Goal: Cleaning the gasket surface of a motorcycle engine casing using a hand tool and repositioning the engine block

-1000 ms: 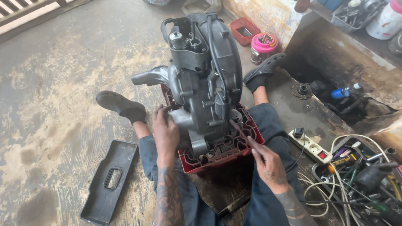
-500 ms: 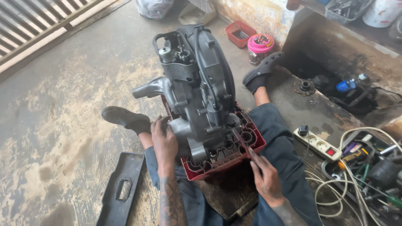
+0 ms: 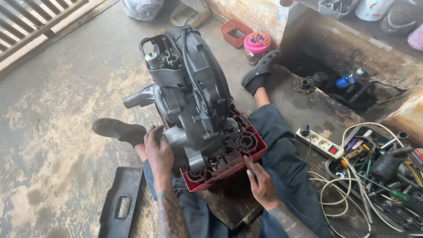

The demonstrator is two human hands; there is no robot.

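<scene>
Between both hands, grey engine [image 3: 189, 101] sits w/ red crate [image 3: 229, 161]: left hand [image 3: 158, 152] still grips casing, right hand [image 3: 260, 183] dropped back, fingers loose.

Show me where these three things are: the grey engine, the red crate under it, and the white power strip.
grey engine [image 3: 194, 88]: head view, on the side cover of its casing.
red crate [image 3: 220, 172]: head view, on its near rim.
white power strip [image 3: 320, 144]: head view, on its top face among the sockets.

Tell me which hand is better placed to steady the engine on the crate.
Left. The left hand already rests on the engine; the right hand sits lower, at the red crate edge.
</scene>
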